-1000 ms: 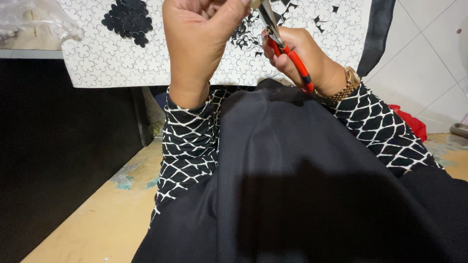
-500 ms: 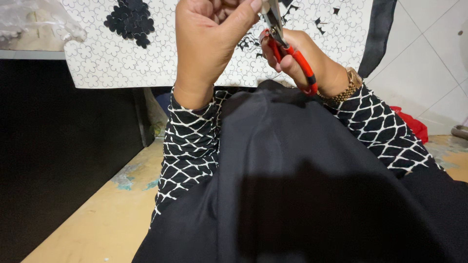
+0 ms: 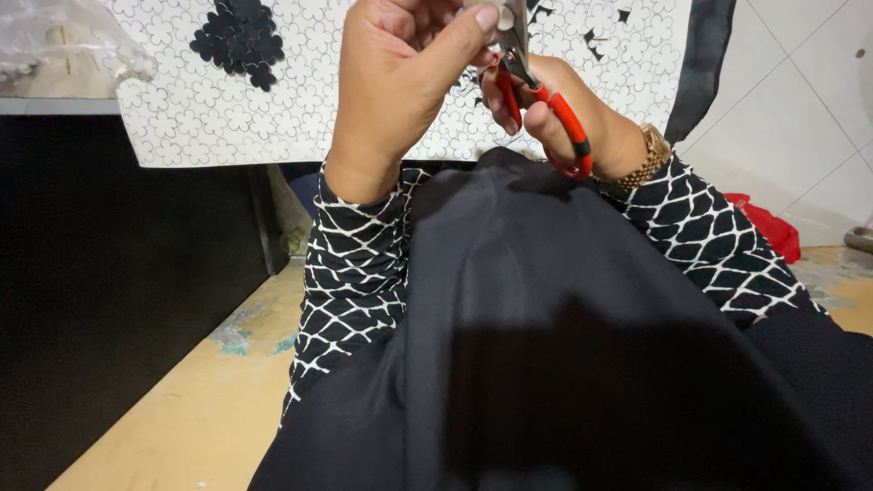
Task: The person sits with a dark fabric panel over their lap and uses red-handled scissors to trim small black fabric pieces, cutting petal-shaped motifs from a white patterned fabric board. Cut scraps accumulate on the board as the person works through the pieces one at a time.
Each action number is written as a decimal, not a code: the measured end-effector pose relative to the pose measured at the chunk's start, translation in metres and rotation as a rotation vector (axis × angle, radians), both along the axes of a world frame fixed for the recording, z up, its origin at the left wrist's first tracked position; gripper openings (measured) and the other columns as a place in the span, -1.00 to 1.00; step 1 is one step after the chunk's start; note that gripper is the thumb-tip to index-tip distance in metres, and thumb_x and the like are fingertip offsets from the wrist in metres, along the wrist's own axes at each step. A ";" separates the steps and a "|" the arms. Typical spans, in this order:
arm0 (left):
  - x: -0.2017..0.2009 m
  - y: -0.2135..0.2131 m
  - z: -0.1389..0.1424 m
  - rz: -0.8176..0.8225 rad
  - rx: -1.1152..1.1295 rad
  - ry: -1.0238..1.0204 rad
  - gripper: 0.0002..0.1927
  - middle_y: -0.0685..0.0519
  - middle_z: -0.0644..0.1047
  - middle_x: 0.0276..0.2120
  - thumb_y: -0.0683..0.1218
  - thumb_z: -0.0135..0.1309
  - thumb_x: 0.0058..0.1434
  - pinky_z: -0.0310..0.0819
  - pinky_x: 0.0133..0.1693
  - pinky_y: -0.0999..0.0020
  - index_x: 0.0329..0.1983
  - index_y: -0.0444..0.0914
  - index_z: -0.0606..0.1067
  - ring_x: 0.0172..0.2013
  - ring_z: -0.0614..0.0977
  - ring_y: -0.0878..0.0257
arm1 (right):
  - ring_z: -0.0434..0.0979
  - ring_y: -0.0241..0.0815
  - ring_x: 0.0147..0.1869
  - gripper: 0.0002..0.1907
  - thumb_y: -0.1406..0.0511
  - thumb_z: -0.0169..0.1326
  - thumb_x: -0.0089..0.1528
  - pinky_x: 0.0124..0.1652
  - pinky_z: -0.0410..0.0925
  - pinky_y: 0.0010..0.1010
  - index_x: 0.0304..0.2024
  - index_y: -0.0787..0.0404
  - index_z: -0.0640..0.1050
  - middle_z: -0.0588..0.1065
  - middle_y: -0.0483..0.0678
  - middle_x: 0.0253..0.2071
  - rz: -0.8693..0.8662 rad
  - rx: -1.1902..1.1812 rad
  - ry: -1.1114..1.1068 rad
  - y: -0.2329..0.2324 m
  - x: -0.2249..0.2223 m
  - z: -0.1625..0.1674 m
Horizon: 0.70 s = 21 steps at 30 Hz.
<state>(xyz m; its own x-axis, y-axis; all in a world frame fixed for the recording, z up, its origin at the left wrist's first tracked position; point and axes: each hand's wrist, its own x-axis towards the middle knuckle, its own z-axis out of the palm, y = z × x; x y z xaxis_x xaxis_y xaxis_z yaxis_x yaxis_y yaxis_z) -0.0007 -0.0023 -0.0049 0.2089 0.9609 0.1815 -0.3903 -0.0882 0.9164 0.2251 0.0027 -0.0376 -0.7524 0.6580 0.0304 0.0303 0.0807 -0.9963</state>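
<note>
— Both hands were raised in front of us. Our right hand (image 3: pixel 582 123) gripped small metal scissors with red handles (image 3: pixel 536 95), fingers through the loops.

— And our left hand (image 3: pixel 400 77)?

— It was curled, thumb pressed near the scissor blades at the top edge; whether it pinched something there, we could not tell.

— Where were the scissors?

— Just before a white sheet printed with a fine flower outline pattern (image 3: pixel 273 109), part of it filled in black. Black cloth (image 3: pixel 564 345) lay over our lap, above a wooden surface (image 3: pixel 200 418).
</note>
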 end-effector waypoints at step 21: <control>-0.002 0.001 -0.005 -0.006 -0.062 -0.053 -0.94 0.04 0.59 -0.31 -0.21 0.14 0.52 0.62 -0.18 0.45 -0.05 -0.34 0.55 -0.31 0.63 0.36 | 0.26 -0.42 -0.35 -0.07 -0.38 -0.19 0.28 -0.34 0.25 -0.56 0.16 0.31 0.33 0.28 -0.18 -0.33 -0.009 -0.016 0.061 0.002 -0.006 0.008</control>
<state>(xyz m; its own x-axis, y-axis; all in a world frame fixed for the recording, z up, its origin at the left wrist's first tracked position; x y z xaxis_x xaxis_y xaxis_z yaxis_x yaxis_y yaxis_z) -0.0026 -0.0012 -0.0099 0.2067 0.9693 0.1332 -0.4393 -0.0297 0.8979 0.2193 0.0048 -0.0292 -0.7436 0.6654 0.0655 -0.0300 0.0647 -0.9975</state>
